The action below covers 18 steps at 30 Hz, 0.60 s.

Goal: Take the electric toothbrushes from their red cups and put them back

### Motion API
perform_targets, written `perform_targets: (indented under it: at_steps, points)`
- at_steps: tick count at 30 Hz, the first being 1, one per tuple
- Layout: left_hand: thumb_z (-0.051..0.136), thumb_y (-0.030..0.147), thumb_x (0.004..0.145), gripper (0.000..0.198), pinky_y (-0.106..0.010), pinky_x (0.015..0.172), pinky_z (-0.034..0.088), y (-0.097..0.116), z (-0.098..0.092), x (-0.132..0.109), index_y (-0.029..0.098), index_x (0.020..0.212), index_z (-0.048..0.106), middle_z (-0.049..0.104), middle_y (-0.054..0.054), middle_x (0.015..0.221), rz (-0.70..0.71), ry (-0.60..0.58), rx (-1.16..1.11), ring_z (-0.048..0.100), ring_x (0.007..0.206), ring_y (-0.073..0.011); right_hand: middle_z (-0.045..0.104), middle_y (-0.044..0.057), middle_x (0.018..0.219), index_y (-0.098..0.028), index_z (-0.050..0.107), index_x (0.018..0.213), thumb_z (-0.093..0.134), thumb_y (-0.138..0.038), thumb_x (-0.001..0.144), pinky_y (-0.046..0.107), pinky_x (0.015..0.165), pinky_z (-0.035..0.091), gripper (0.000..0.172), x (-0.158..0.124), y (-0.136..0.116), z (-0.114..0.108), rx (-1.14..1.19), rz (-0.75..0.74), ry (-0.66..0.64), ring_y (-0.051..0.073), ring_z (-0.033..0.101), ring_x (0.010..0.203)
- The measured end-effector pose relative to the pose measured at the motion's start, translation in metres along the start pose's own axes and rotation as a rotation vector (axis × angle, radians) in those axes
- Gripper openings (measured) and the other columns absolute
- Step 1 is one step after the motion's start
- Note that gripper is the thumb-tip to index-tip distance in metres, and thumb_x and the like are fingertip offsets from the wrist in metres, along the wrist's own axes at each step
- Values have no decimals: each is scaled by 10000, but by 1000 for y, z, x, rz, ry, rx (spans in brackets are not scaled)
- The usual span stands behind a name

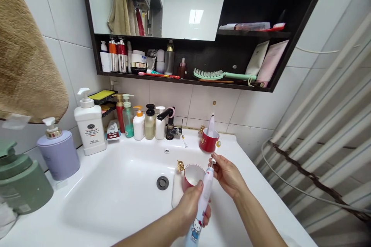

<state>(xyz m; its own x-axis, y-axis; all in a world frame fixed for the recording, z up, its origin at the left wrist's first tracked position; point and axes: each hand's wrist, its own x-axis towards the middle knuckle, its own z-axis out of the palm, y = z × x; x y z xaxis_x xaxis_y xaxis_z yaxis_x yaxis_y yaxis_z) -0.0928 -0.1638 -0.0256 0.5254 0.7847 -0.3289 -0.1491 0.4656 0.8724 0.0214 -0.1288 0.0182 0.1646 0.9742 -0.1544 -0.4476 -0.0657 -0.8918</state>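
Note:
My left hand (pixel 189 206) is wrapped around the white body of an electric toothbrush (pixel 203 200) with a cartoon cat printed near its base. My right hand (pixel 227 173) pinches the metal tip at the top of that toothbrush. Just behind the hands a red mug (pixel 191 175) with a white inside and a gold knob stands on the sink's right rim. A second red mug (pixel 208 141) farther back holds another toothbrush upright.
A white sink (pixel 116 189) with a drain (pixel 162 182) and a black tap (pixel 169 121). Pump bottles (pixel 89 123) line the back and left edges. A brown towel (pixel 26 54) hangs at left. A dark shelf (pixel 185 67) carries cosmetics and a green hairbrush (pixel 223 74). A white rack (pixel 327 123) stands at right.

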Motion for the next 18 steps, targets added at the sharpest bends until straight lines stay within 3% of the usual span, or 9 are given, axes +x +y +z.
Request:
perform_targets:
  at_steps: [8,13,18]
  points:
    - [182,655,580,549,-193,349,227,2,0,-1,147,626,385,394,33,393,-46,-28,-31,338,288,-58,487,-42,503,-162,473,548,593,-320,530,179,427,352,199,-1,3,0,-71,-46,-6,58,444,455]
    - [163,642,600,537,-179,378,195,9,2,-6,150,615,378,370,40,393,-172,-92,-146,304,293,-37,484,-39,514,-157,484,544,576,-324,550,191,461,350,191,-1,4,1,-145,-81,-39,55,422,459]
    - [161,641,601,539,-183,382,194,12,1,-8,150,608,380,357,41,395,-150,-100,-146,300,295,-40,471,-41,508,-158,476,539,570,-330,557,190,472,343,197,-1,5,2,-157,-88,-44,52,400,457]
